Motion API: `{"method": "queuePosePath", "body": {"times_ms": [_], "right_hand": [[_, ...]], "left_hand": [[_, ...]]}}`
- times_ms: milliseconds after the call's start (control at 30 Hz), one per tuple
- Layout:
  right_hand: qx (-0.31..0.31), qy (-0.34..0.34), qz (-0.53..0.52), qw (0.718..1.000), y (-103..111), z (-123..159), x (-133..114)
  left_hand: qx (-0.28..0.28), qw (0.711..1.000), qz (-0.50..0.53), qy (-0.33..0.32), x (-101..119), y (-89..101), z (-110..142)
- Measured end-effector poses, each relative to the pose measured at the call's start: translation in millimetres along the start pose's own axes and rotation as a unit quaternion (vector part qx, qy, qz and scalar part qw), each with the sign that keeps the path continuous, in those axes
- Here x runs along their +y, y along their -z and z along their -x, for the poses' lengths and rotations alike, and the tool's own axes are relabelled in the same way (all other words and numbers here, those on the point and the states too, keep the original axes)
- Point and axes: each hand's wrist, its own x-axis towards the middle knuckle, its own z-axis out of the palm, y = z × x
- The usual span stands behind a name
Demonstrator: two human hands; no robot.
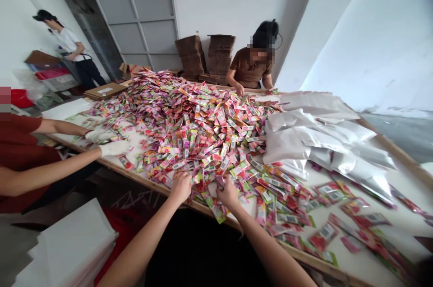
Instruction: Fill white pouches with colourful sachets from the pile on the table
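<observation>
Pink, green and orange sachets [199,133] lie heaped under both hands at the near edge of the worktop [358,264]. The left hand [181,187] rests palm down on the foot of the heap, its fingers curled into the packets; whether they pinch one cannot be told. The right hand [228,193] lies just beside it, fingers likewise bent down among the sachets, their grip hidden. Between the two hands a few packets hang over the worktop's wooden edge.

Farther right, loose sachets lie scattered singly across the pale surface. Behind them sits a pile of silvery foil bags [318,138], touching the heap's right side.

At the left, a co-worker in a red top reaches in with white-gloved hands [108,141] at the heap's edge. Across the worktop another person in a brown shirt [250,70] bends over the far side, with stacked flat cartons [206,54] behind. A third person [72,50] stands at the far left. White sheets [71,244] are stacked at lower left.
</observation>
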Motion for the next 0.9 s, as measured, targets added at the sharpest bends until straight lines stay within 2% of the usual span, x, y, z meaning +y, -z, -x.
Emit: {"method": "queuePosePath", "body": {"times_ms": [67, 167, 233, 300, 367, 400, 467, 500, 567, 667, 767, 833, 900], "right_hand": [[-0.018, -0.001, -0.014, 1.0, 19.8, 4.1, 17.5], [-0.005, 0.035, 0.028, 0.999, 66.7, -1.8, 42.9], [0.035, 0.065, 0.103, 0.992, 93.2, -17.7, 51.8], [0.035, 0.099, 0.181, 0.978, 106.9, -39.4, 52.7], [-0.014, 0.132, 0.235, 0.963, 107.5, -58.7, 49.2], [-0.04, 0.148, 0.249, 0.956, 104.7, -64.9, 47.6], [-0.069, 0.166, 0.262, 0.948, 98.6, -67.6, 48.2], [-0.071, 0.169, 0.262, 0.947, 97.2, -64.5, 51.1], [-0.061, 0.182, 0.258, 0.947, 100.6, -54.3, 60.8], [-0.001, 0.186, 0.202, 0.962, 117.2, -47.8, 74.3], [0.06, 0.078, 0.083, 0.992, 127.4, -68.3, 68.3], [0.063, 0.01, 0.038, 0.997, 120.0, -89.1, 54.0], [0.051, -0.009, 0.024, 0.998, 102.6, -104.6, 39.7]], "left_hand": [[0.0, 0.999, 0.017, -0.028, -15.4, 11.9, 6.3], [0.019, 0.995, 0.095, -0.016, -25.3, 39.0, -2.0], [0.048, 0.988, 0.143, -0.011, -6.8, 52.2, -21.1], [0.053, 0.985, 0.158, -0.041, 32.0, 53.3, -45.2], [0.006, 0.99, 0.122, -0.066, 78.8, 40.6, -65.1], [-0.014, 0.995, 0.08, -0.055, 100.0, 30.5, -70.8], [-0.029, 0.997, 0.045, -0.047, 129.5, 8.6, -71.4], [-0.031, 0.998, 0.036, -0.049, 136.2, -0.8, -67.4], [-0.025, 0.996, 0.032, -0.076, 134.9, -11.3, -56.7], [0.01, 0.99, 0.052, -0.129, 116.4, -4.2, -55.0], [0.025, 0.991, 0.079, -0.104, 111.0, 11.2, -81.8], [0.013, 0.994, 0.076, -0.083, 119.1, 12.6, -103.0], [-0.002, 0.995, 0.061, -0.082, 129.5, 4.9, -114.2]]}}
